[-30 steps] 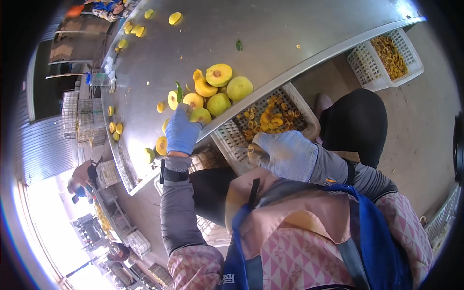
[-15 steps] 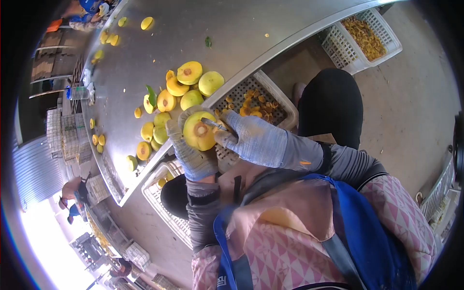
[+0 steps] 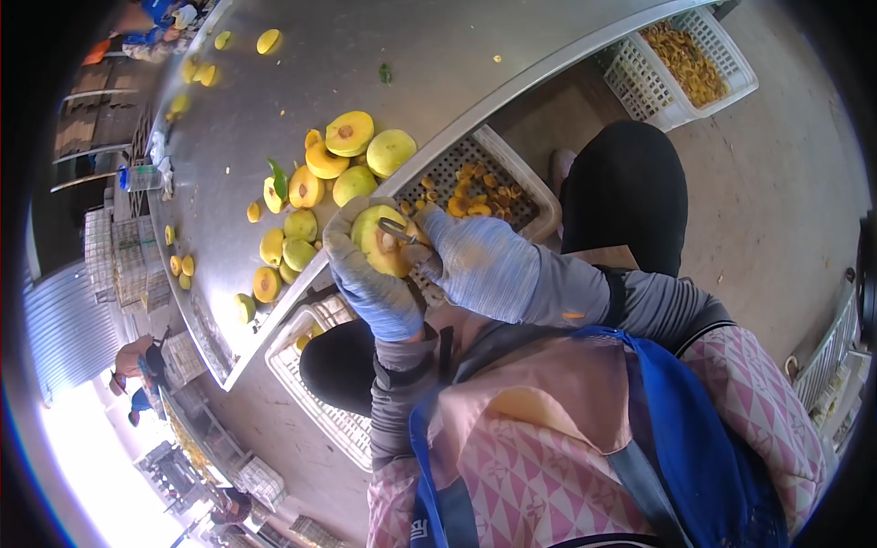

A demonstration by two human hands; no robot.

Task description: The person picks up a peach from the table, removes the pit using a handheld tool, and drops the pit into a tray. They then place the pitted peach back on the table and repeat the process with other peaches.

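Observation:
My left hand (image 3: 370, 288), in a pale work glove, cups a halved yellow peach (image 3: 373, 245) with its cut face turned toward my right hand. That hand (image 3: 480, 265), gloved too, grips a small metal pitting tool (image 3: 395, 229) with a curved, loop-like end. The tool's tip lies against the peach near its brown centre; its handle is mostly hidden in my fingers. Just beyond my hands, several peach halves (image 3: 350, 134) and greenish-yellow peaches (image 3: 391, 152) are grouped at the edge of the metal table (image 3: 438, 68). A green leaf (image 3: 278, 179) rests among them.
Below the table edge, a perforated crate (image 3: 539, 173) contains orange-brown scraps. Another white crate (image 3: 621, 87) of scraps stands farther right, and a third crate (image 3: 311, 411) is by my knee. Other people (image 3: 137, 365) are in the background at left.
The peach half has turned, its cut face now angled more toward my right hand. My left fingers have wrapped further around it, and the tool has shifted slightly across the cut face.

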